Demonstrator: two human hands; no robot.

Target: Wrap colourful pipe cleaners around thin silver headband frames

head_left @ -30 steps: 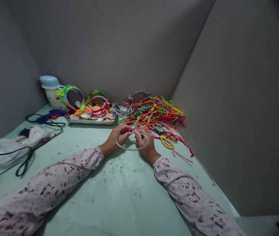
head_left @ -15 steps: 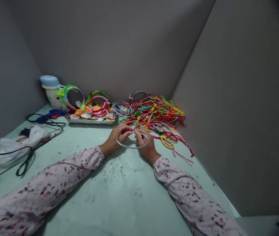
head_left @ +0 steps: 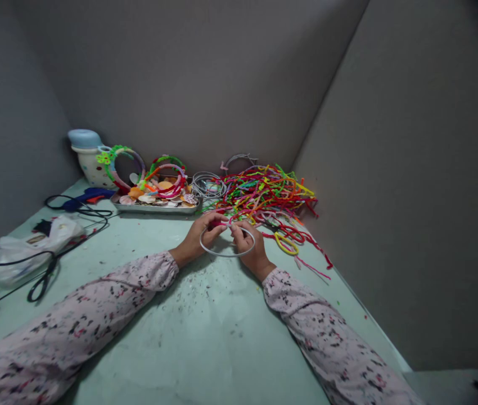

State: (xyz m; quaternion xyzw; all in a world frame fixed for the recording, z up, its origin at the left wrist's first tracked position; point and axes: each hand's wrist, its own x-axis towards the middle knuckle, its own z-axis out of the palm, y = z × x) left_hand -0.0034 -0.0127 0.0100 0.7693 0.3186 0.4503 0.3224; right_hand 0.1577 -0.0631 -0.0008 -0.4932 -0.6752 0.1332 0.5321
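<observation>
Above the middle of the table, a thin grey wire ring (head_left: pixel 227 256) is held level between my two hands. My left hand (head_left: pixel 200 236) pinches its far left side, with a bit of pink-red fuzzy material showing by the fingers. My right hand (head_left: pixel 252 251) grips the far right side between thumb and fingers, close to the left fingertips. Just beyond the hands lies a tangled heap of coloured pipe cleaners (head_left: pixel 264 191). Scissors with yellow handles (head_left: pixel 286 244) rest to the right of my right hand.
A metal tray (head_left: pixel 158 209) of shells and wrapped rings stands behind my left hand. Coiled grey wire rings (head_left: pixel 207 185) lie beside it. Further left are a blue-lidded container (head_left: pixel 91 160), a blue glue gun (head_left: pixel 95 193), a black cable (head_left: pixel 40 287) and a plastic bag (head_left: pixel 23 253).
The near edge of the ring has dipped very slightly. More of the pink-red material shows at my left fingers; both hands stay almost in place.
</observation>
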